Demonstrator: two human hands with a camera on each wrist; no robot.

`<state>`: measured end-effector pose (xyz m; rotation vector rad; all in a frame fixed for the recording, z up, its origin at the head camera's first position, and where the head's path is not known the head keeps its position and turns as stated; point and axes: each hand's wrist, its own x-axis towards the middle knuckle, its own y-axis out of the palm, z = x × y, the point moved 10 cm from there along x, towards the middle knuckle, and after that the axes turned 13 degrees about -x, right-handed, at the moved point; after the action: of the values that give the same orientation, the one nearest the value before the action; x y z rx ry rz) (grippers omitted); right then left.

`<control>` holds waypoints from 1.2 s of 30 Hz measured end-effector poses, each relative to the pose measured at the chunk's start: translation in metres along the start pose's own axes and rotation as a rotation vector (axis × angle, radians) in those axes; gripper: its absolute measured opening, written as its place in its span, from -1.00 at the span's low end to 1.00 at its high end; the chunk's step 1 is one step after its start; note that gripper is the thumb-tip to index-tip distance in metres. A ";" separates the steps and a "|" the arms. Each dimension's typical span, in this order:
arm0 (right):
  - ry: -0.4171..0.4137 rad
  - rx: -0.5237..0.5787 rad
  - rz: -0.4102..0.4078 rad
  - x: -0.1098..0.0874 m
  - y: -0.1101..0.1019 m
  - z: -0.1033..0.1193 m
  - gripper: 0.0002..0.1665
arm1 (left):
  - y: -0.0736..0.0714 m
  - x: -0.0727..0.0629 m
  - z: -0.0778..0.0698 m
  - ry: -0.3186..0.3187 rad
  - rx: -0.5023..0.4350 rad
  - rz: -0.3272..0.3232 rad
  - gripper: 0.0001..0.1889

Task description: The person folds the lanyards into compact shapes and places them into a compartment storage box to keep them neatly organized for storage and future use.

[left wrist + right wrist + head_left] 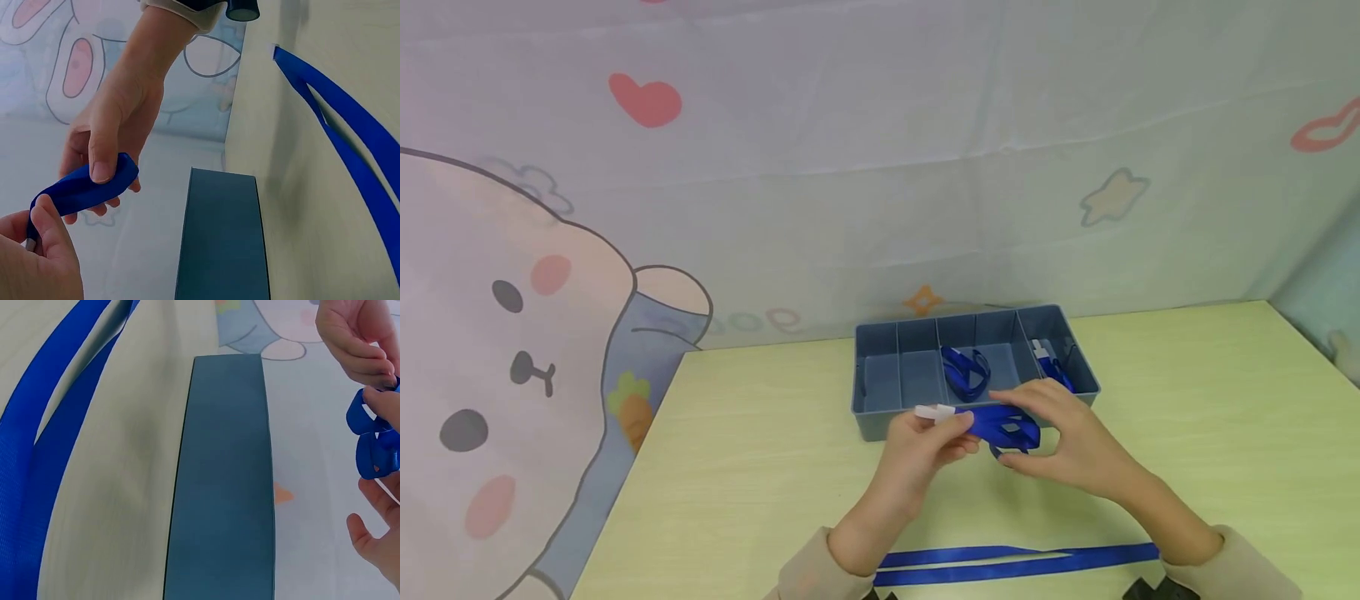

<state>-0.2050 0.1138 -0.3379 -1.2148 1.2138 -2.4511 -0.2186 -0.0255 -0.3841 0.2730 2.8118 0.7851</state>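
Observation:
Between thumb and fingers, my left hand pinches a blue lanyard folded into a loose looped bundle. A white plastic end sticks out past the left thumb. My right hand is at the bundle's other end, thumb and fingers spread apart on either side of it. In the right wrist view the right hand's fingertips stand apart just below the loops. Both hands are above the front edge of a grey-blue divided box.
One coiled blue lanyard lies in a middle compartment, another with a white end in the rightmost one. A long blue lanyard stretches across the pale table near the person. Behind hangs a printed curtain.

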 end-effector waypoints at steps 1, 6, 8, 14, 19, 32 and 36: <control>-0.018 -0.001 -0.022 0.001 -0.002 0.002 -0.26 | 0.000 0.000 0.000 -0.002 -0.004 0.002 -0.82; -0.045 0.020 -0.065 0.002 -0.009 0.007 -0.37 | 0.001 0.000 0.000 0.001 -0.011 0.003 -0.81; -0.050 0.029 -0.072 0.002 -0.010 0.008 -0.38 | 0.001 0.001 0.000 0.006 -0.007 -0.001 -0.80; -0.051 0.094 -0.082 0.003 -0.014 0.011 -0.40 | -0.001 0.002 0.000 0.013 0.014 -0.012 -0.79; 0.009 0.217 -0.070 0.003 -0.014 0.005 -0.45 | -0.002 0.003 0.002 0.011 0.028 -0.012 -0.78; 0.384 0.434 0.276 -0.011 0.018 -0.025 -0.57 | -0.007 0.002 0.003 0.018 0.086 -0.018 -0.77; 0.371 0.333 0.335 -0.012 0.021 -0.025 -0.79 | -0.008 0.002 0.005 0.022 0.099 -0.014 -0.77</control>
<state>-0.2195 0.1204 -0.3693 -0.4435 0.9313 -2.5417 -0.2205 -0.0292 -0.3922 0.2610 2.8750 0.6505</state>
